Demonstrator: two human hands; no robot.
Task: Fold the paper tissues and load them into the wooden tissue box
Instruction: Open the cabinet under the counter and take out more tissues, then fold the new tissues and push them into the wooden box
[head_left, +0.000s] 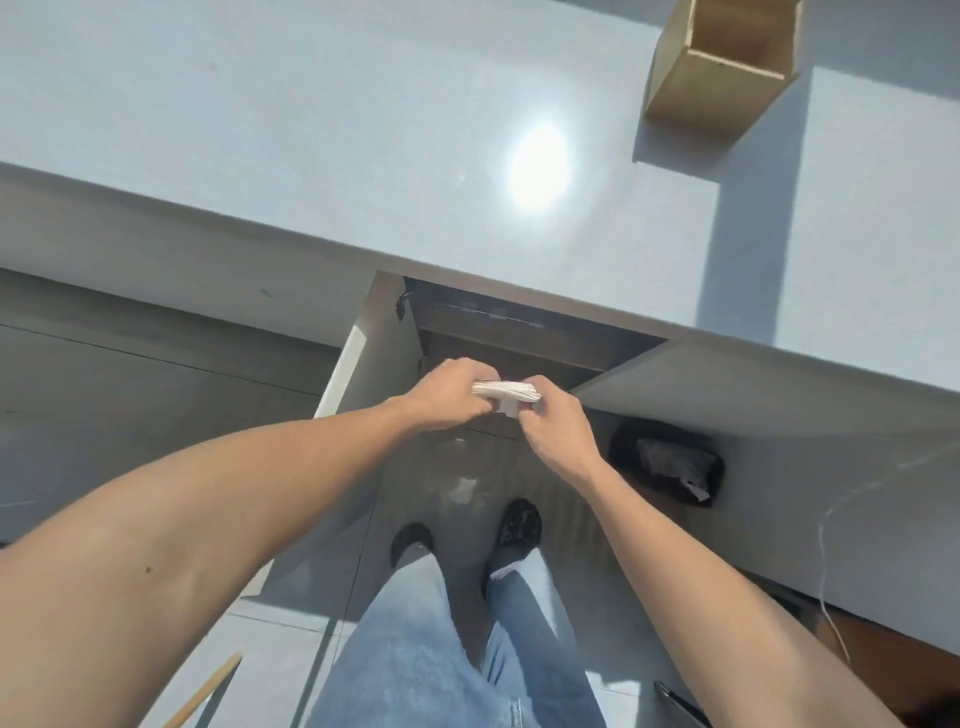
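A thin stack of white paper tissues (506, 393) is held between both hands, below the counter's front edge and in front of an open cabinet. My left hand (448, 391) grips its left end, fingers curled over it. My right hand (553, 423) pinches its right end. The wooden tissue box (698, 80) stands open-topped on the white countertop (363, 130) at the far right, well away from both hands; I see nothing inside the part of it that shows.
Two white cabinet doors (371, 343) hang open on either side of the dark cabinet opening. A black bin (670, 460) sits under the counter to the right. My legs and shoes are on the tiled floor below. A wooden stick (208, 693) shows at lower left.
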